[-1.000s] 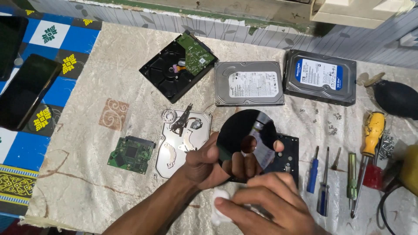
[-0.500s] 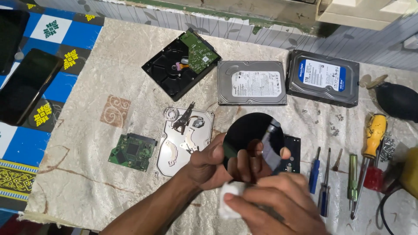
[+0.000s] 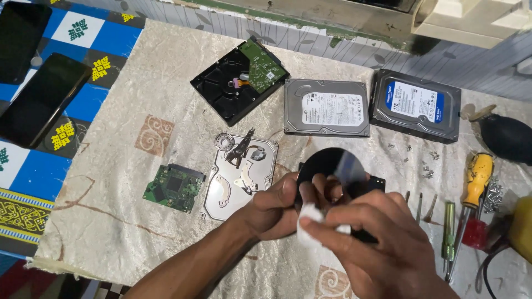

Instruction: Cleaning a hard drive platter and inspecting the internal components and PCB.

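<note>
My left hand (image 3: 277, 207) grips a shiny dark hard-drive platter (image 3: 332, 166) by its lower edge, holding it tilted up above the cloth. My right hand (image 3: 382, 243) presses a small white tissue (image 3: 310, 224) against the platter's lower face, covering much of it. Under the platter lies a black drive base (image 3: 377, 182), mostly hidden. Just left of my hands rests a silver drive lid (image 3: 238, 177) with an actuator arm and small parts on it.
A green circuit board (image 3: 174, 187) lies at left. An open black drive with a green board (image 3: 238, 80) and two closed drives (image 3: 327, 108) (image 3: 415, 105) lie further back. Screwdrivers (image 3: 449, 232), a yellow-handled one (image 3: 477, 178), loose screws (image 3: 426, 166) and a black blower (image 3: 507, 135) crowd the right. Two phones (image 3: 41, 99) lie at far left.
My right hand has come up from the near edge and over the platter, bringing the white tissue onto it. The left hand keeps the platter in about the same place.
</note>
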